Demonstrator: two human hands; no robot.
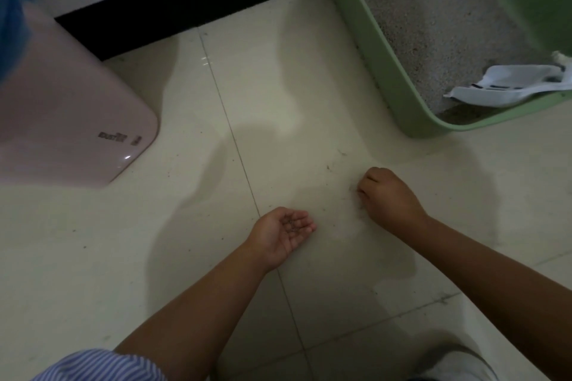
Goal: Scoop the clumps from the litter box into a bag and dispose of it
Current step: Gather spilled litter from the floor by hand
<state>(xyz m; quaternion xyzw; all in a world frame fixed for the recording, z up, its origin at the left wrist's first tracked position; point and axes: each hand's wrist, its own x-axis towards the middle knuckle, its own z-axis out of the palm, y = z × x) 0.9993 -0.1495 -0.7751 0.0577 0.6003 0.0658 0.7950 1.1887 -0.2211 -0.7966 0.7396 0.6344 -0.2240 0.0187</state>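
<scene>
Looking down at a pale tiled floor [309,86], two bare forearms reach forward. The left hand [283,233] lies palm up just above the floor, fingers loosely cupped, with a few small dark grains [291,225] resting on them. The right hand [387,196] is palm down near it, a little further forward, its fingers curled under with the tips on the tiles among a light scatter of grit [356,195]; whether it is pinching any grains cannot be told.

One green litter box [371,49] sits on the floor at upper right, well apart from both hands, filled with grey litter [433,9]. One white slotted scoop [510,83] lies inside it at the near corner. No separate clumps can be made out in the litter.

One pink rounded appliance [77,120] with small printed lettering stands at left. A black strip [192,3] runs along the foot of the wall at the top. One blue-and-white striped sleeve [99,365] shows at bottom left, and one pale shoe [455,362] at bottom right
</scene>
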